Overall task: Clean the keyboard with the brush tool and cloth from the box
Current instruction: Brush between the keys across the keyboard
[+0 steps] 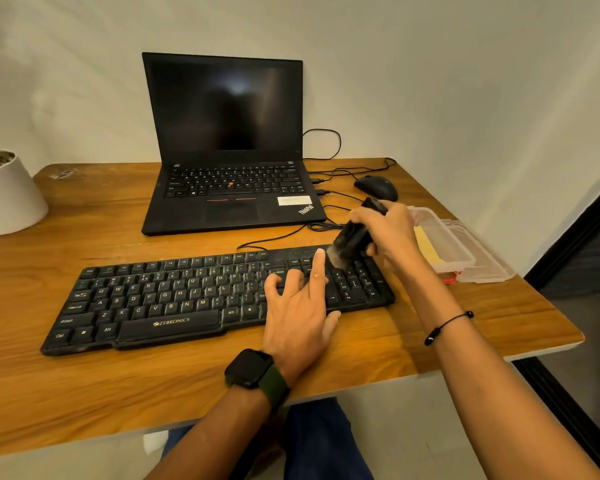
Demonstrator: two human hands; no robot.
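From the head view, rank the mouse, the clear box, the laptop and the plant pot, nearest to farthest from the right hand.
Measured from the right hand:
1. Clear box, just to its right.
2. Mouse, just behind it; close to the box's distance.
3. Laptop, back left.
4. Plant pot, far left edge.

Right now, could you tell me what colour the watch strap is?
Dark green watch strap, head view.

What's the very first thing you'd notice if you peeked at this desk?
Most likely the right hand holding a black brush tool, its bristles on the right end of the black keyboard near the number keys. The left hand rests with spread fingers on the keys beside it. Behind them an open laptop with a dark screen stands at the back of the wooden desk.
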